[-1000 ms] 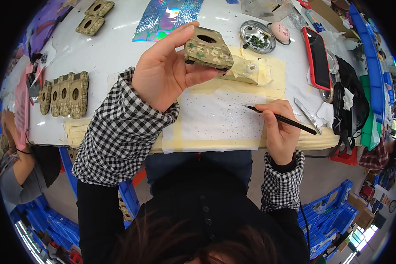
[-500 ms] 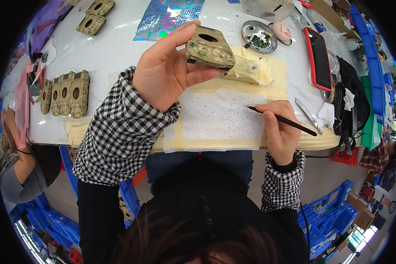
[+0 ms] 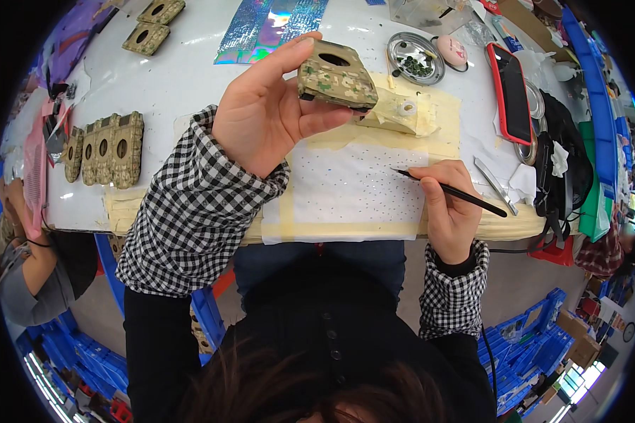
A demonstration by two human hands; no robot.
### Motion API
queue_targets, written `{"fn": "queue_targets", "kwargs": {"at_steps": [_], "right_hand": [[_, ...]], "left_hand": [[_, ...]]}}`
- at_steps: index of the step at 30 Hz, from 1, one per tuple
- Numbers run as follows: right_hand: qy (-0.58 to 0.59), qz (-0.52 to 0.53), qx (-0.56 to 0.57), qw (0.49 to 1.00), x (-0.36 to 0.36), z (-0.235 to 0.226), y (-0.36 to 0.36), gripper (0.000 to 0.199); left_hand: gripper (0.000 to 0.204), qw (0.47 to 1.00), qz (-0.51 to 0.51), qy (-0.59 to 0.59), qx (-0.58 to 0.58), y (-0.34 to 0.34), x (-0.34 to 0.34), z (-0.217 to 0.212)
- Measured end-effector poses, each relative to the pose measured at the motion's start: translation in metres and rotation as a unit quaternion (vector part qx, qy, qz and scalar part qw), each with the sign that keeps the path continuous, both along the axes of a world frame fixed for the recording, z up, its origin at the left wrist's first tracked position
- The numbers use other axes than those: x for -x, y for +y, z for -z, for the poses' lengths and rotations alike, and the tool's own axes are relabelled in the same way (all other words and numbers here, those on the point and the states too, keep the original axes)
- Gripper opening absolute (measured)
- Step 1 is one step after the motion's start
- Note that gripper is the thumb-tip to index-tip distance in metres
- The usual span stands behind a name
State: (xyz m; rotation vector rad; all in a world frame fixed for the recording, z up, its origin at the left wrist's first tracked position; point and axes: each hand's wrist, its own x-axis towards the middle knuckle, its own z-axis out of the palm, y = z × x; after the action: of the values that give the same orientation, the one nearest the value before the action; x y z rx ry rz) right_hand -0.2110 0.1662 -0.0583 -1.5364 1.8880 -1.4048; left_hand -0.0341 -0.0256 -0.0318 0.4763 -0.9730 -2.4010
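**Bench state: block raised in left hand, pick tool over dotted sheet**

White table, crowded at the far right edge. Near centre, a white dotted sheet taped down with cream masking tape, carrying many tiny specks.

Left hand is raised above the far left part of the sheet, fingers and thumb clamped around a small gold-green encrusted block with an oval hole in its top face. The block's long axis runs left–right, tilted slightly down to the right.

Right hand rests at the sheet's near right corner, closed in a pen grip on a thin black pick tool. Tool tip points left onto the sheet; shaft trails right.

Key relation: the block lies far and left of the tool tip, well apart from it, lifted off the sheet. The left hand already has the block; the right hand is nearer the specks.

Also present: round metal dish far, red phone right, row of similar blocks left.
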Motion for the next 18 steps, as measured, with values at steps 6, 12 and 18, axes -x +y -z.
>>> {"fn": "queue_targets", "kwargs": {"at_steps": [6, 12, 18], "right_hand": [[-0.006, 0.006, 0.008, 1.0, 0.0004, 0.0011, -0.0003, 0.01], [-0.006, 0.003, 0.003, 1.0, 0.0006, 0.0013, -0.0004, 0.01], [-0.006, 0.004, -0.001, 1.0, 0.0004, 0.001, -0.0002, 0.01]], "left_hand": [[0.045, 1.0, -0.003, 0.001, -0.005, -0.0001, -0.0001, -0.0001], [0.045, 1.0, -0.006, 0.005, -0.01, -0.0002, -0.0004, 0.0014], [0.044, 1.0, -0.006, 0.006, -0.012, 0.0003, -0.0006, 0.0008]]}}
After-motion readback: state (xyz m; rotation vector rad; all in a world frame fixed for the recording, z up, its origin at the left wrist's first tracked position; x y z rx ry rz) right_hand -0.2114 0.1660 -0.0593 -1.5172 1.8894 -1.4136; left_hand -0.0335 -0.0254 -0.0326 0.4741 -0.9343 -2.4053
